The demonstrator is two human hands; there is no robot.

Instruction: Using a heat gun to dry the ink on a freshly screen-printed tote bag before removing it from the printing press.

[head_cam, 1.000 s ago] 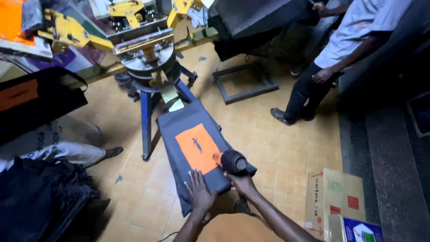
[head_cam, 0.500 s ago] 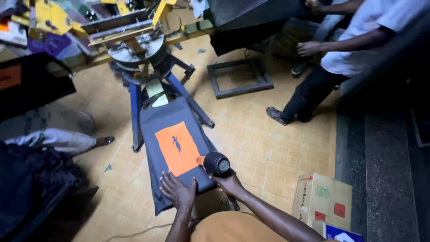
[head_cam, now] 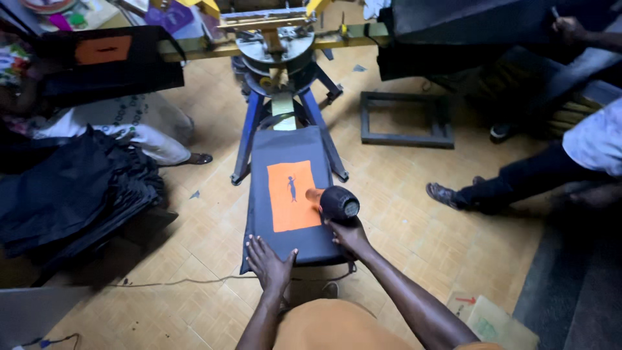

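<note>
A dark fabric piece [head_cam: 285, 233] lies stretched over the platen of a screen-printing press, with an orange printed rectangle [head_cam: 291, 194] and a small dark figure in its middle. My left hand [head_cam: 269, 264] rests flat with fingers spread on the fabric's near edge. My right hand [head_cam: 350, 234] grips a black hair dryer [head_cam: 337, 203], its orange nozzle pointing at the right edge of the orange print.
The press's blue legs [head_cam: 249, 139] and round hub [head_cam: 275, 48] stand behind the platen. A pile of black fabric [head_cam: 71, 194] lies at left, beside a seated person's leg [head_cam: 149, 139]. Another person's legs [head_cam: 518, 181] are at right. A metal frame [head_cam: 405, 120] and a cardboard box [head_cam: 495, 321] sit on the tiled floor.
The view has swung so the platen now sits centred and runs straight away from me. Both hands keep their places on the fabric edge and the dryer, still aimed at the print.
</note>
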